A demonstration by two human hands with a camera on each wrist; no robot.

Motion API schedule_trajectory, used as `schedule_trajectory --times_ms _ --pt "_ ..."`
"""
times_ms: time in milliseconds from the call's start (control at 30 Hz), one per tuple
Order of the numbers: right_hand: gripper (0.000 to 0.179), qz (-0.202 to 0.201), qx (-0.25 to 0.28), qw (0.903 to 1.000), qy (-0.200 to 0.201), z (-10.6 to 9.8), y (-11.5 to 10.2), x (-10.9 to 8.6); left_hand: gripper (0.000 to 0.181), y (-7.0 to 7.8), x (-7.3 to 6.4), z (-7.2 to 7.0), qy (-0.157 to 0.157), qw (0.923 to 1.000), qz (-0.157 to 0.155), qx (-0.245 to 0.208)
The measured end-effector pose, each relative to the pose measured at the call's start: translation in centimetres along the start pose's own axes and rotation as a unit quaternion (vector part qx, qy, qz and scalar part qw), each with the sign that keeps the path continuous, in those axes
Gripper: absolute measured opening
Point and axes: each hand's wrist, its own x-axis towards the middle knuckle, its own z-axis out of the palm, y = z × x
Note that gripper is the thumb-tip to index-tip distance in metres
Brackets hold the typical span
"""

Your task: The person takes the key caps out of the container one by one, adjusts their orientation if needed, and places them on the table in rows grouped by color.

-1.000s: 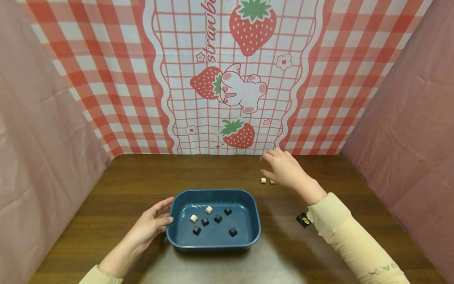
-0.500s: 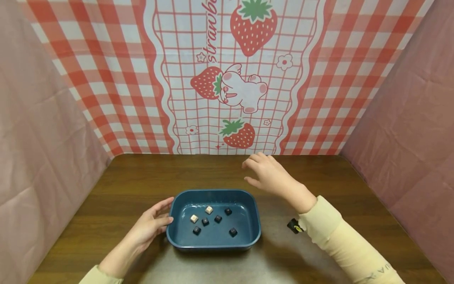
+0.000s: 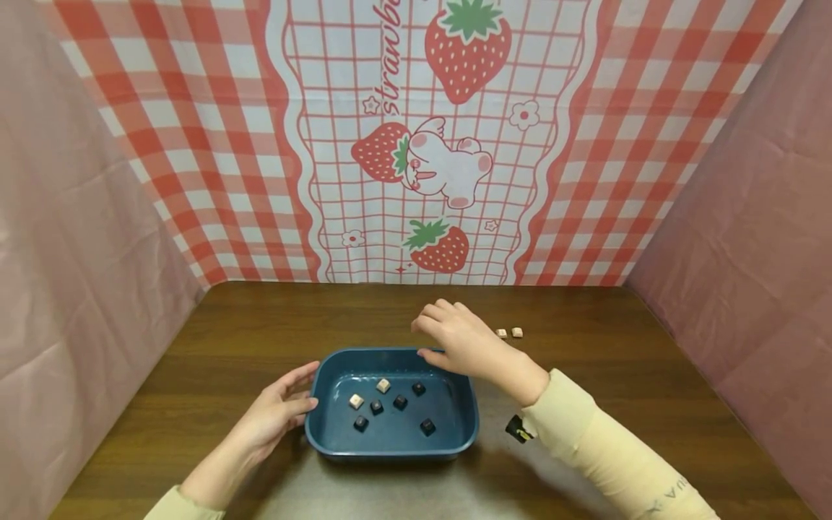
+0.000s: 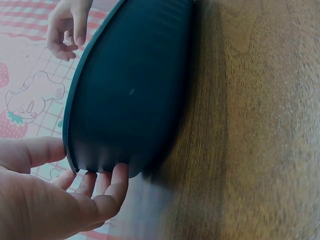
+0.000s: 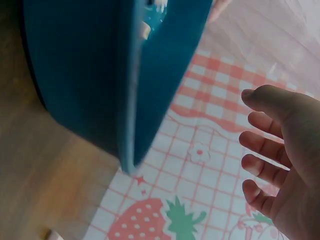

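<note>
A deep blue rectangular tray (image 3: 390,451) stands on the table, with several black keycaps (image 3: 400,401) and two cream keycaps (image 3: 383,386) spread over its floor. My left hand (image 3: 276,413) holds the tray's left end; in the left wrist view its thumb is at the rim and its fingers bend against the outer wall. Above the tray's far right corner hovers my right hand (image 3: 458,339), palm down and overlapping the rim in the head view. The right wrist view shows its fingers (image 5: 265,167) loosely bent, thumb apart, nothing between them.
Two more cream keycaps (image 3: 516,333) lie on the brown wooden table (image 3: 260,318) behind my right hand. A checked strawberry cloth (image 3: 422,144) hangs at the back, and pink curtains (image 3: 741,217) close off both sides.
My right hand has moved left and toward me, from beside the loose cream keycaps to above the tray's far edge. The left hand and tray stay put.
</note>
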Motion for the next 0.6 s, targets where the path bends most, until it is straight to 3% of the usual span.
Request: schedule_trajectory --times_ms 600 --pt "0.03 -0.051 0.006 0.9974 -0.05 4.8 -2.7 0.7 0.061 0.0 0.0 0.0 0.0 1.0 0.0 0.001"
